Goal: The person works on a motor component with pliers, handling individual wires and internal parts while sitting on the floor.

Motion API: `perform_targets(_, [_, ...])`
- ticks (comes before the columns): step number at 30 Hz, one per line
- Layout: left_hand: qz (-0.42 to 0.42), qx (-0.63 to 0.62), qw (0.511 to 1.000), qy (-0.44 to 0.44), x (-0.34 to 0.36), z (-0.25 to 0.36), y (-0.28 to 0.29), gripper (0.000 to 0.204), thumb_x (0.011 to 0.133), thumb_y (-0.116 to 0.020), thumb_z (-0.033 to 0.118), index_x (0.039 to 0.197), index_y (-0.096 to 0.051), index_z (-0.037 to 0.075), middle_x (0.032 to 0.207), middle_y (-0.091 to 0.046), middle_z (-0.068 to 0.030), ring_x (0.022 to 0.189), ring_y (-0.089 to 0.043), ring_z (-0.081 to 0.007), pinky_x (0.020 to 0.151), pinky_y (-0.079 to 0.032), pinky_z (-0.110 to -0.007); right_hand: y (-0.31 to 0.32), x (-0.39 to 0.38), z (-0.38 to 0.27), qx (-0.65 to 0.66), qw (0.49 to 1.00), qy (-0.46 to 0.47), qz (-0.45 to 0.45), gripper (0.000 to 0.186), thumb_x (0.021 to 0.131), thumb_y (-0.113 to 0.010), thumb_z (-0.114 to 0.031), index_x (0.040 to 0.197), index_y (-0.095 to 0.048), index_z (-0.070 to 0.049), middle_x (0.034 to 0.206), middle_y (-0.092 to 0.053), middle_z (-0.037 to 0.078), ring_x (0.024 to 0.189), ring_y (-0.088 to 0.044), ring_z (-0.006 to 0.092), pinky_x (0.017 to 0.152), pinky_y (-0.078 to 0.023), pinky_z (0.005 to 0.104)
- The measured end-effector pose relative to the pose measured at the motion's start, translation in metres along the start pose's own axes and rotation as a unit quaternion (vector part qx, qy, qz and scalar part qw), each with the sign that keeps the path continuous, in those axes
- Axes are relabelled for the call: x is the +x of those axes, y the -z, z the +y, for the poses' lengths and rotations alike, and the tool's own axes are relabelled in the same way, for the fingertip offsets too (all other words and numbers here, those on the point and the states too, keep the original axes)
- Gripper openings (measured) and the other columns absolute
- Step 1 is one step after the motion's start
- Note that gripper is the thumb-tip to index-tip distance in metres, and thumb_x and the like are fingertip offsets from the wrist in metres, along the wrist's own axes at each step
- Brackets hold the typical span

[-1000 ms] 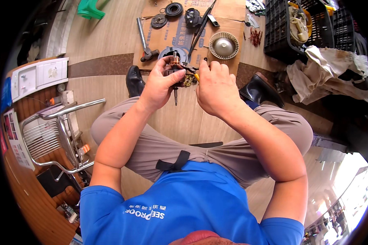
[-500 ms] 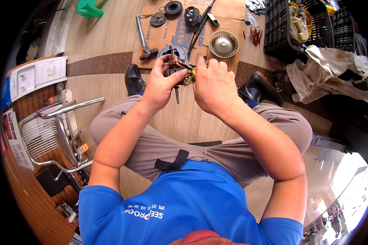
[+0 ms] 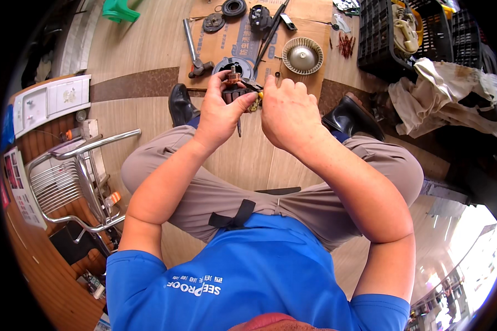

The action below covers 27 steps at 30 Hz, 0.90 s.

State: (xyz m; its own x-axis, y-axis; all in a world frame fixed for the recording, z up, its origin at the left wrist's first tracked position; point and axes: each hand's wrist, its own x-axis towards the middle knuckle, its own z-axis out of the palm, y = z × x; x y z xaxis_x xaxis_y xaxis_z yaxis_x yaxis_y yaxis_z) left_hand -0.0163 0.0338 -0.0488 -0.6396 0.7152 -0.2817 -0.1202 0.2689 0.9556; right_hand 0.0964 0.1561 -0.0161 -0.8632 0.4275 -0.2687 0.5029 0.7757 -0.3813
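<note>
Hand, left point(image 3: 218, 113): half closed, curled around a dark motor rotor point(image 3: 233, 96), thumb along its right side.
Hand, right point(image 3: 292, 110): closed around yellow-handled pliers point(image 3: 252, 84), grip mostly hidden under the knuckles.
Rotor position: between both hands, copper end outward, shaft toward the body; just beside the pliers' nose, contact too small to tell.
Progress: apparently partway; rotor loose in hand, copper still on it; amount left impossible to tell.
Cardboard point(image 3: 315, 25): near edge close to the hands; grey ring-shaped housing point(image 3: 247, 67) just beyond, fan wheel point(image 3: 302, 55) right, hammer point(image 3: 191, 44) left.
Open room: bare floor point(image 3: 248, 160) toward the body, between boots point(image 3: 181, 105); tighter outward.
</note>
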Motion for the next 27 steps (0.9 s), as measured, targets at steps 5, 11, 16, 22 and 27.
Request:
perform_targets(5, [-0.005, 0.028, 1.0, -0.01, 0.0, 0.0, 0.0, 0.056, 0.089, -0.072, 0.016, 0.131, -0.038, -0.001, 0.106, -0.059, -0.0075, 0.089, -0.06, -0.0118, 0.072, -0.053, -0.026, -0.001, 0.004, 0.004, 0.073, 0.993, -0.016, -0.089, 0.032, 0.083, -0.058, -0.011, 0.111, -0.055, 0.004, 0.107, -0.062, 0.022, 0.104, -0.061, 0.0368, 0.086, -0.052, 0.048])
perform_targets(11, [0.016, -0.013, 1.0, 0.021, 0.003, -0.002, 0.002, 0.05, 0.09, -0.072, 0.018, 0.124, -0.043, -0.004, 0.1, -0.06, -0.0061, 0.085, -0.059, -0.0094, 0.068, -0.053, -0.024, 0.003, 0.0, -0.001, 0.029, 0.997, -0.01, -0.072, 0.035, 0.083, -0.06, -0.012, 0.113, -0.053, 0.005, 0.107, -0.062, 0.022, 0.105, -0.061, 0.0364, 0.085, -0.052, 0.0486])
perform_targets(16, [0.014, -0.032, 0.999, 0.023, 0.001, 0.002, -0.001, 0.051, 0.088, -0.073, 0.018, 0.122, -0.044, -0.005, 0.1, -0.06, -0.006, 0.086, -0.059, -0.0088, 0.07, -0.052, -0.024, 0.005, -0.001, -0.003, -0.017, 0.999, 0.0, -0.031, 0.029, 0.086, -0.058, -0.013, 0.11, -0.055, 0.004, 0.102, -0.064, 0.019, 0.101, -0.062, 0.0345, 0.08, -0.054, 0.0483])
perform_targets(22, [0.043, 0.062, 0.997, -0.026, 0.002, -0.003, -0.006, 0.053, 0.085, -0.076, 0.018, 0.121, -0.045, -0.005, 0.1, -0.06, -0.0062, 0.09, -0.059, -0.011, 0.079, -0.05, -0.025, -0.008, 0.007, -0.002, 0.029, 0.998, -0.019, -0.055, 0.024, 0.089, -0.053, -0.014, 0.105, -0.06, 0.003, 0.099, -0.067, 0.021, 0.094, -0.067, 0.0362, 0.077, -0.056, 0.0445])
perform_targets(27, [0.041, 0.081, 0.996, -0.015, 0.002, -0.018, 0.001, 0.048, 0.086, -0.074, 0.012, 0.12, -0.045, -0.005, 0.099, -0.06, -0.0056, 0.089, -0.059, -0.0108, 0.079, -0.05, -0.025, -0.012, 0.012, 0.0, 0.101, 0.988, -0.017, -0.114, 0.023, 0.09, -0.051, -0.013, 0.102, -0.063, 0.003, 0.101, -0.068, 0.022, 0.097, -0.068, 0.0344, 0.082, -0.055, 0.0429])
